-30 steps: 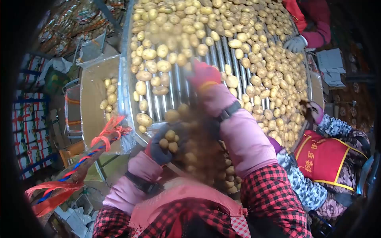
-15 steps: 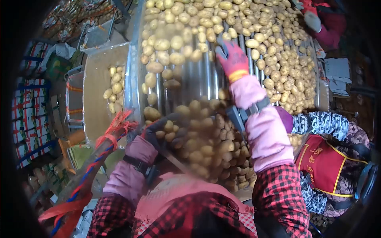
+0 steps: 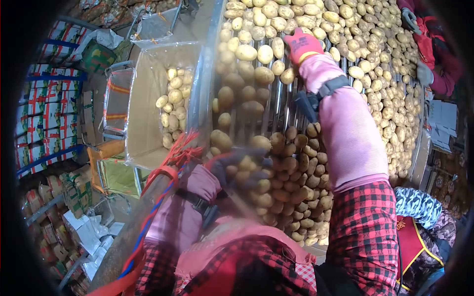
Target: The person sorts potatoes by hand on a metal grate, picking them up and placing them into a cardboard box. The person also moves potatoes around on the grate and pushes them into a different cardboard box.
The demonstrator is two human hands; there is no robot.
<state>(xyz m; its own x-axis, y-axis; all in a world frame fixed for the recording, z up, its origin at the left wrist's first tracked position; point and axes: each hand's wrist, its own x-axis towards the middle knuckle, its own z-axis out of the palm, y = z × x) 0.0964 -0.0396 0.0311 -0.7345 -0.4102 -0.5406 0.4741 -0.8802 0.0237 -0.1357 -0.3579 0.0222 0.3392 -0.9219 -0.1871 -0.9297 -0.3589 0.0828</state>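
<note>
My right hand (image 3: pixel 302 45), in a red glove with a yellow cuff, reaches out among the potatoes (image 3: pixel 316 22) at the far part of a metal roller conveyor (image 3: pixel 279 106). Its fingers bend down and away, hidden behind the back of the glove. Low over the near potatoes (image 3: pixel 289 170) is my left hand (image 3: pixel 237 167) in a dark glove, blurred by motion. Its fingers look spread, with potatoes showing between them. Pink sleeves cover both forearms, each with a dark strapped device.
Left of the conveyor stands a lined carton (image 3: pixel 143 113) with several potatoes. A pole (image 3: pixel 140 232) wrapped in red and blue cord rises beside my left arm. A co-worker's gloved hand (image 3: pixel 423 74) is at the far right edge; another person (image 3: pixel 419 237) is close on the right.
The view has shifted left, so the conveyor appears farther right. My right hand has moved farther up the conveyor, its fingers now bent out of sight. My left hand remains over the near potatoes.
</note>
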